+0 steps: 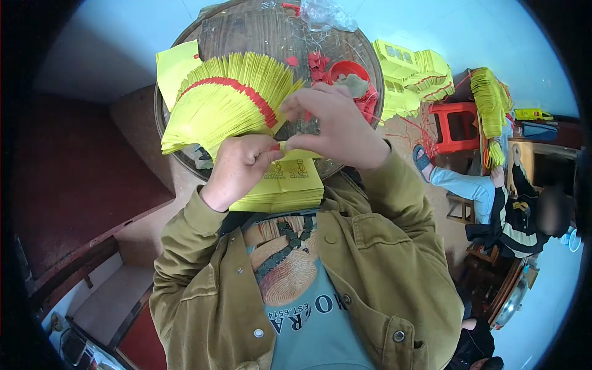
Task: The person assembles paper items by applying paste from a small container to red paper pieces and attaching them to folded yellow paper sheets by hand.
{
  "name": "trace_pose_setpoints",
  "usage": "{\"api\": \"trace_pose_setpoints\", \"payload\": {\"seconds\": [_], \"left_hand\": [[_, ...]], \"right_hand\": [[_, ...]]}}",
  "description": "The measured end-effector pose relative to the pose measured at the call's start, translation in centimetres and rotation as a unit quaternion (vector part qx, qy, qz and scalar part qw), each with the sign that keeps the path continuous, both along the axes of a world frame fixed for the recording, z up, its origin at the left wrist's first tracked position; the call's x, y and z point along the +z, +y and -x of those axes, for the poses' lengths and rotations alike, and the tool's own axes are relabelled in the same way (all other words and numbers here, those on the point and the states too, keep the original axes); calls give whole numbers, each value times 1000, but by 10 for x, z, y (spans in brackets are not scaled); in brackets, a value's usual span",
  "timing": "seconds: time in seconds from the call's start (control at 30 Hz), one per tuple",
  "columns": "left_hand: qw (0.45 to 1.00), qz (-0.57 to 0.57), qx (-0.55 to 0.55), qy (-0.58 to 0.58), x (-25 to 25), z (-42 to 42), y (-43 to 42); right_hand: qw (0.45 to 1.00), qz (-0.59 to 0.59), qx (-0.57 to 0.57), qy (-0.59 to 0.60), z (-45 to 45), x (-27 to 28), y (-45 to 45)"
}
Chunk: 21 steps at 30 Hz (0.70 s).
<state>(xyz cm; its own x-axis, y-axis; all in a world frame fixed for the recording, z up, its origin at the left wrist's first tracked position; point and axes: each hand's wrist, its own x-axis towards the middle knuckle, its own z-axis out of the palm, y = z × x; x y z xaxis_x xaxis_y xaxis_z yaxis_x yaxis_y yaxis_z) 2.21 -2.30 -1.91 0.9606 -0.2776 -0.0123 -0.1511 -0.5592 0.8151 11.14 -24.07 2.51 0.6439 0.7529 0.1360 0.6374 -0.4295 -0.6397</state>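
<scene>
My left hand [242,168] is closed in a pinch above a stack of printed yellow paper [290,185] near my lap. A small red paper strip [275,148] shows at its thumb and fingertips. My right hand [336,123] is just to the right, its fingers curved and its thumb apart, with nothing visible between them. Beyond my hands, a fanned bundle of yellow paper [216,114] with a red band across it lies on the round wooden table [237,34].
A red bowl [348,69] with a grey cloth, red scraps [317,65] and a plastic bag [324,13] are on the table. Yellow paper bundles [410,74] lie beyond it. At right are a red stool [455,126] and a seated person [518,209].
</scene>
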Motion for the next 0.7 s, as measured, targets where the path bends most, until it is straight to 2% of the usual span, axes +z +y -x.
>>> {"api": "trace_pose_setpoints", "payload": {"seconds": [0.07,0.1,0.17,0.23,0.3,0.33,0.4,0.47,0.6,0.67,0.7], "left_hand": [[998,41,40,-26,-2,0,-1],[998,41,38,-27,-3,-1,-2],[993,93,61,-34,-5,0,-3],[993,93,65,-30,-2,1,-3],[993,91,70,-26,0,1,-2],[992,96,78,-13,0,1,-1],[992,99,83,0,1,0,-2],[989,93,112,-34,0,2,-3],[993,50,87,-60,5,3,-5],[988,11,50,-142,6,3,-5],[989,9,50,-141,6,1,-5]], "right_hand": [[996,-15,-31,-79,9,-6,-5],[996,-15,-33,-80,15,-10,-4],[996,-47,-59,-37,26,-26,5],[996,-46,-71,-13,30,-47,9],[988,-128,-66,62,28,-60,11],[987,-130,-67,62,28,-61,10],[988,-144,-55,8,28,-61,10],[988,-142,-64,-11,31,-55,10],[987,-132,-74,-48,34,-51,9],[985,-140,-72,-71,35,-51,8],[982,-148,-70,-92,34,-52,8]]}}
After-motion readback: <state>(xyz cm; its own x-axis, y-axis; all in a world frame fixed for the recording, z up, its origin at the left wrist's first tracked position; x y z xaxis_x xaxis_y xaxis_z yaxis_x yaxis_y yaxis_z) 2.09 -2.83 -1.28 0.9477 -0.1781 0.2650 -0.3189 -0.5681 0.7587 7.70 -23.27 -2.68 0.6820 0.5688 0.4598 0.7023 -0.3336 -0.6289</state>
